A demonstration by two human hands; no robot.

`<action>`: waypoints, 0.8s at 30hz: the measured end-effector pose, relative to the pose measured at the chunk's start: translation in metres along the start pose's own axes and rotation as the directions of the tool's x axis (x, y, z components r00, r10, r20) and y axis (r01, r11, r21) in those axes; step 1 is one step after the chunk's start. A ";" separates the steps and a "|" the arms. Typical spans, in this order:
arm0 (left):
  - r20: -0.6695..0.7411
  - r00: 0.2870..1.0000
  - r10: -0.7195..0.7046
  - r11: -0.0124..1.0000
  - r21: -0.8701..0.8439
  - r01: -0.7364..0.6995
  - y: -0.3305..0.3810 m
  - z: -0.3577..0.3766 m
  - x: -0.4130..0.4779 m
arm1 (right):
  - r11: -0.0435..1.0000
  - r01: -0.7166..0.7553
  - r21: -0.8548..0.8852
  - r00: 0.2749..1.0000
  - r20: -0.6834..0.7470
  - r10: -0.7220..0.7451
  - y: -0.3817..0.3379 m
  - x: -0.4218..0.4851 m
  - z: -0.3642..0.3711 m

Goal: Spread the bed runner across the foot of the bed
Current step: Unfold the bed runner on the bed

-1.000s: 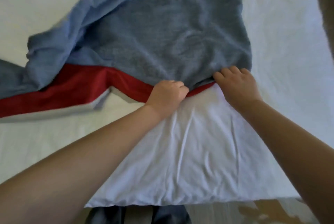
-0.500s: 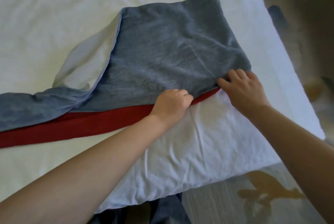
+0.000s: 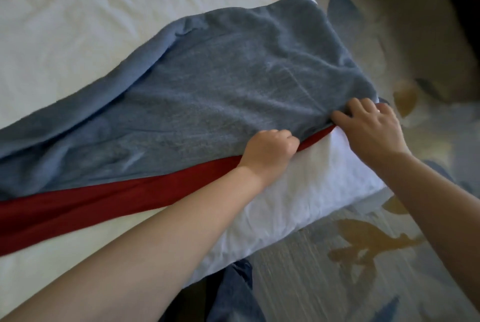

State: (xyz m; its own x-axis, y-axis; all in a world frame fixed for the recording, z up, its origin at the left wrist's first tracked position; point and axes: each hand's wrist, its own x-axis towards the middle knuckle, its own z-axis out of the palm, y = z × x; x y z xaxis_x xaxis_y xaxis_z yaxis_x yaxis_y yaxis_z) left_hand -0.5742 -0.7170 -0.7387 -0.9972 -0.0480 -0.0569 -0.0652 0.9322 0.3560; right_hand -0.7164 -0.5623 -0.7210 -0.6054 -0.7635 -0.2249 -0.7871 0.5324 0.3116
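Observation:
The bed runner (image 3: 220, 93) is a long grey-blue cloth with a red band (image 3: 104, 199) along its near edge. It lies across the white bed (image 3: 78, 22), running from the left edge of view to the bed's right side. My left hand (image 3: 270, 151) grips the runner's near edge in a fist where the red band shows. My right hand (image 3: 368, 126) holds the runner's corner near the bed's right edge, fingers curled over the cloth. The far long edge is still rolled over on itself at the left.
The bed's near right corner (image 3: 324, 191) is bare white sheet. A patterned carpet (image 3: 376, 256) with blue and ochre shapes lies to the right and in front. My blue trouser leg (image 3: 233, 293) shows at the bottom.
Both hands have pulled the runner rightward toward the bed's side edge. The folded-back pale underside has flattened, and the cloth now lies longer and straighter.

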 end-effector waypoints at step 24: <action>0.009 0.981 -0.194 0.978 0.083 0.193 0.023 -0.001 -0.009 | 0.983 -0.071 0.169 0.914 -0.384 0.132 -0.029 -0.013 0.006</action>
State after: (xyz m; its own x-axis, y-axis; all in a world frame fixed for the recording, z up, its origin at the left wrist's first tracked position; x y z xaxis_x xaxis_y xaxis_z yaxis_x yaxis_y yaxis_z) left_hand -0.5671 -0.6952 -0.7288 -0.9652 -0.2251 -0.1331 -0.2532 0.9320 0.2595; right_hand -0.6865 -0.5655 -0.7324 -0.6119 -0.7677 0.1904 -0.7506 0.6395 0.1664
